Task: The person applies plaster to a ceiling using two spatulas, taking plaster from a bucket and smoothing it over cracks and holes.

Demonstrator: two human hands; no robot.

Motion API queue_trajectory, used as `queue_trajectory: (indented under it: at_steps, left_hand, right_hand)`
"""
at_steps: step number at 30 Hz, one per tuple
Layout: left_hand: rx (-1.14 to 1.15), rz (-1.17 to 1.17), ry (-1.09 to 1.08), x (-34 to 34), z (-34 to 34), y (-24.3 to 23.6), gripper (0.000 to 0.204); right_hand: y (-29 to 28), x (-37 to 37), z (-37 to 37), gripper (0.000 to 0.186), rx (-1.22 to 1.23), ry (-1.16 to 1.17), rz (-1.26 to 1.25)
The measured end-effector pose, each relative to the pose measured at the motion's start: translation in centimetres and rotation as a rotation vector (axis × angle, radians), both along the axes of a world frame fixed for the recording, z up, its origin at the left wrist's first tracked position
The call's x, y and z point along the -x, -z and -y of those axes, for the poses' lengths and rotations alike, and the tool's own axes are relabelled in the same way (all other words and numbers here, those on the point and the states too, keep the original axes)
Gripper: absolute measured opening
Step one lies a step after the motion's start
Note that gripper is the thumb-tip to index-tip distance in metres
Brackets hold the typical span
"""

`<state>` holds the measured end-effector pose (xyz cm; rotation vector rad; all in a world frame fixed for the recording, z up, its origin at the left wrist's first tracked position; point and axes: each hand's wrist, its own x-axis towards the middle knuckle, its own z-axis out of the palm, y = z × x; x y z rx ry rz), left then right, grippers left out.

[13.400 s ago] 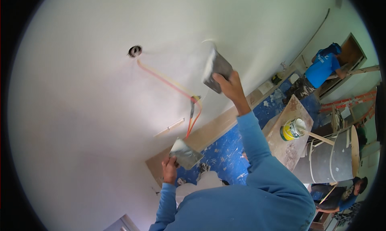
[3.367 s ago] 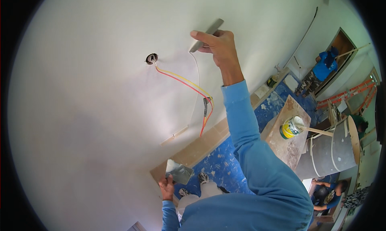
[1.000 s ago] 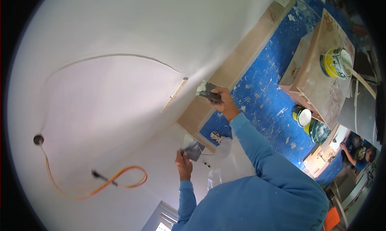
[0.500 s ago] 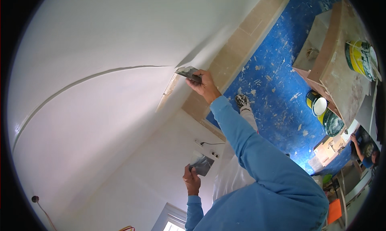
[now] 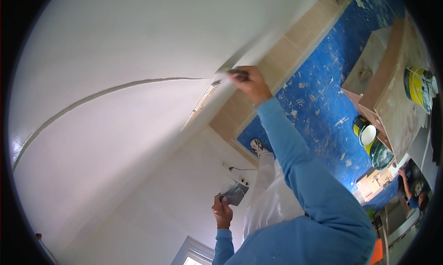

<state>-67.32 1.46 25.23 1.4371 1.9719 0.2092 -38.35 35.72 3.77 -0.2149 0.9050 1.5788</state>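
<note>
My right hand (image 5: 251, 85), in motion blur, grips a putty knife (image 5: 237, 74) against the white wall (image 5: 129, 34). Just beside it a thin curved seam (image 5: 110, 92) ends near a narrow slot (image 5: 201, 103) with a pale, rough edge. Lower down, my left hand (image 5: 222, 214) is closed on the handle of a wide, flat metal scraper (image 5: 235, 194), its blade partly reflective.
Blue, paint-spattered floor covering (image 5: 314, 108) borders beige tiles (image 5: 295, 34). At the right stand a wooden bench (image 5: 392, 117) with a yellow-green bucket (image 5: 417, 87) and more buckets (image 5: 369, 136) beside it. A co-worker (image 5: 413, 186) shows at the far right; a window (image 5: 189, 258) below.
Earlier, red and yellow wires hung centrally; the view has since turned to the seam and slot. In the last half second my right hand with its knife has moved up and right.
</note>
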Motion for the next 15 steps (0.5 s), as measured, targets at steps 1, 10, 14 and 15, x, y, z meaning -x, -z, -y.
queue_trajectory:
  at_steps: [1, 10, 14, 15]
  left_hand:
    - [0.013, 0.0, 0.002, -0.2, -0.4, 0.2, 0.02]
    - [-0.003, -0.01, 0.027, -0.8, -1.8, 0.1, 0.019]
    - [-0.022, 0.046, -0.015, -0.9, -1.6, 0.5, 0.02]
    - [-0.014, 0.054, -0.031, -0.6, -0.9, 1.1, 0.019]
  right_hand:
    - [0.8, -1.3, 0.9, 0.016, -0.044, 0.162, -0.126]
    - [-5.1, 2.1, 9.3, 0.035, -0.069, -0.21, 0.499]
    - [-6.3, 4.3, 8.6, 0.037, 0.013, -0.213, 0.388]
    - [-6.4, 4.8, 8.3, 0.037, 0.013, -0.212, 0.374]
